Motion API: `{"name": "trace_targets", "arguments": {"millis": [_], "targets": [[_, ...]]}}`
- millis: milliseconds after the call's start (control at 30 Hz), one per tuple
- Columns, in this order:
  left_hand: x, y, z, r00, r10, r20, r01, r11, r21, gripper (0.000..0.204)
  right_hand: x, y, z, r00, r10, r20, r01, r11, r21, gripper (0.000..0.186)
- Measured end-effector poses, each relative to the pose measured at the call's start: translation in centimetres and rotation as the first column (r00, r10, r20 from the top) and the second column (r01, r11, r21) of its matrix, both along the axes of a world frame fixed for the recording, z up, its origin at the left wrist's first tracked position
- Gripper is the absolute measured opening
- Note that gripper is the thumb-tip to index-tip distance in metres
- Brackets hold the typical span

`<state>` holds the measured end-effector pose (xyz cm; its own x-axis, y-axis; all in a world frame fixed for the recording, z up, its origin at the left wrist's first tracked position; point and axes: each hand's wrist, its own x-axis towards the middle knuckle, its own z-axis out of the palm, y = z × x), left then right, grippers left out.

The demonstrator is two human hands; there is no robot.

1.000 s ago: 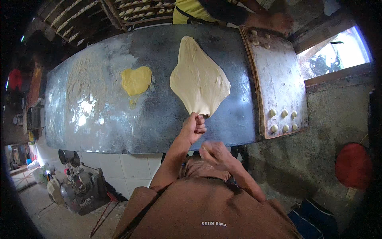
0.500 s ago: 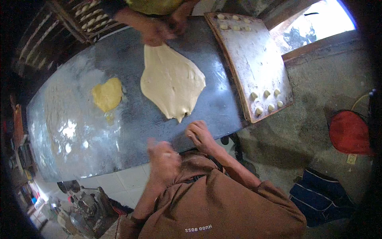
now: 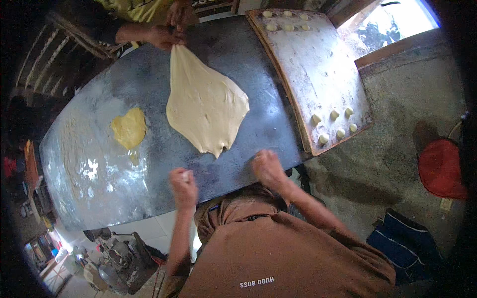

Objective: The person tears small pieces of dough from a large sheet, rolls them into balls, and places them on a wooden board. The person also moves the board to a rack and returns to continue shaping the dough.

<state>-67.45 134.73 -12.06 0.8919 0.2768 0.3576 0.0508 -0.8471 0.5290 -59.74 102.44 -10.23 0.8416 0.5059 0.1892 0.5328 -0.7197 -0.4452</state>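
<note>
A large thin sheet of pale dough (image 3: 206, 107) lies on the dark tabletop in front of me, drawn to a narrow neck at its far end. Across the table a co-worker's two hands (image 3: 174, 32) grip that neck. My left hand (image 3: 184, 187) is closed over the near table edge, left of the dough's near tip. Something small and whitish shows at its fingers, too small to name. My right hand (image 3: 268, 169), slightly blurred, is curled closed near the table edge, right of the tip. What it holds, if anything, is hidden. Neither hand touches the sheet.
A yellow, soft-looking lump (image 3: 129, 128) sits on the left part of the table (image 3: 149, 184). At the right, a wooden-edged tray (image 3: 318, 74) carries small dough pieces in two groups. A machine (image 3: 119, 258) stands below at the left; racks (image 3: 47, 54) stand at the far left.
My hands have moved apart, the left one leftward and the right one slightly rightward. The co-worker's hands have shifted left and away, stretching the dough's neck longer.
</note>
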Motion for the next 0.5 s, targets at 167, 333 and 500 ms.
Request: {"name": "trace_targets", "arguments": {"millis": [167, 333, 500], "targets": [[5.9, -0.5, 0.8, 0.975, 0.205, -0.086, -0.219, 0.95, -0.22, 0.022, 8.9, 4.0, 1.2, 0.964, -0.121, 0.238, 0.155, 0.979, -0.131, 0.027], [-0.3, -2.0, 0.6, 0.989, -0.006, -0.149, -0.027, 0.976, -0.217, 0.02, 4.4, -2.7, -0.8, 0.995, 0.056, -0.084, -0.045, 0.991, 0.124, 0.026], [4.5, -3.0, 0.8, 0.966, 0.22, -0.136, -0.251, 0.924, -0.288, 0.016, 7.9, 1.5, 2.5, 0.975, 0.023, 0.22, 0.004, 0.993, -0.121, 0.029]]}}
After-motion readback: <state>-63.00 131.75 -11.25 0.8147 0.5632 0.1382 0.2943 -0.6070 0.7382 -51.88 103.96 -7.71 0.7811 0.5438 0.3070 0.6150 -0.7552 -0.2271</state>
